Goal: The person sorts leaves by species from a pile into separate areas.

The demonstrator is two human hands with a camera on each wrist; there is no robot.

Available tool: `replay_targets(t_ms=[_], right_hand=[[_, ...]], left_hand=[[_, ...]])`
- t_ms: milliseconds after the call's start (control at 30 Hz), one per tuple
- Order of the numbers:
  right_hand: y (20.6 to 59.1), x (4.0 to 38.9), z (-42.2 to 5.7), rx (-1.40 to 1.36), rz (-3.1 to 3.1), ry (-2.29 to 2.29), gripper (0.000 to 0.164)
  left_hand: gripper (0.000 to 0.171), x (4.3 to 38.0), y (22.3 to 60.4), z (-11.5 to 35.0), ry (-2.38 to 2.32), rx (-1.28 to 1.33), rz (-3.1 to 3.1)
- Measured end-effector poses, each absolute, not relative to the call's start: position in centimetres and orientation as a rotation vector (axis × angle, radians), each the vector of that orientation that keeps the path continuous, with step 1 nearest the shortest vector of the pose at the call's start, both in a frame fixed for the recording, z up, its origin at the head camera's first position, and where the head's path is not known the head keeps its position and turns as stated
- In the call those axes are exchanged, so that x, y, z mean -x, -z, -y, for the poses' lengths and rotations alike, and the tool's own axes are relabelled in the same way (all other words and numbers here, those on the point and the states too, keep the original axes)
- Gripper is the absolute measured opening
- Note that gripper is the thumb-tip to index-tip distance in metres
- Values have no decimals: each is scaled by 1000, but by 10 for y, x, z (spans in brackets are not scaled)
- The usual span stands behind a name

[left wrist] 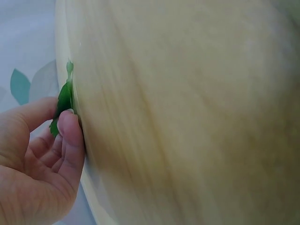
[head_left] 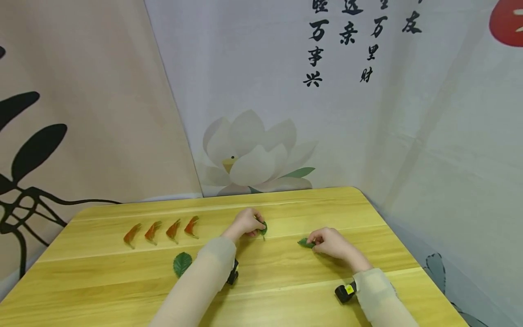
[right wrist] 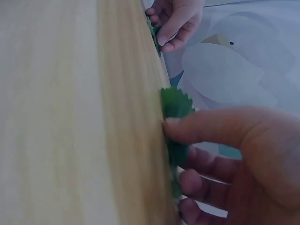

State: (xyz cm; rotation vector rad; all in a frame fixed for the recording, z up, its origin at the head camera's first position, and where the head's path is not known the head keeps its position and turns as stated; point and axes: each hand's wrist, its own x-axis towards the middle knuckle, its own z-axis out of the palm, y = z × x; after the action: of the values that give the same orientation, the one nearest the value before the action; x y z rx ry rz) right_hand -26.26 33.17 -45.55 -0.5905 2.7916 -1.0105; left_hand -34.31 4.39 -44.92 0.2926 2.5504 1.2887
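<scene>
In the head view my left hand (head_left: 246, 221) pinches a small green leaf (head_left: 263, 229) between thumb and fingers, over the middle of the table. The left wrist view shows this leaf (left wrist: 65, 101) on edge, its stem pointing up. Farther right, my right hand (head_left: 330, 242) pinches a second green leaf (head_left: 305, 243) close over the tabletop. Its toothed edge shows in the right wrist view, where the thumb lies across the leaf (right wrist: 176, 104) and covers part of it.
Several orange-red leaves (head_left: 172, 230) lie in a row at the table's back left. Another green leaf (head_left: 182, 263) lies in front of them, beside my left forearm. The yellow wooden table (head_left: 286, 299) backs onto a printed cloth (head_left: 347, 136).
</scene>
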Motion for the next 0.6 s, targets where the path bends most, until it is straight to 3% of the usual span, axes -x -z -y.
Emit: replay_targets(t_ms=[600], right_hand=[[442, 255, -337, 528, -2594, 1041, 28]], left_hand=[[9, 339, 447, -46, -1267, -287, -2571]])
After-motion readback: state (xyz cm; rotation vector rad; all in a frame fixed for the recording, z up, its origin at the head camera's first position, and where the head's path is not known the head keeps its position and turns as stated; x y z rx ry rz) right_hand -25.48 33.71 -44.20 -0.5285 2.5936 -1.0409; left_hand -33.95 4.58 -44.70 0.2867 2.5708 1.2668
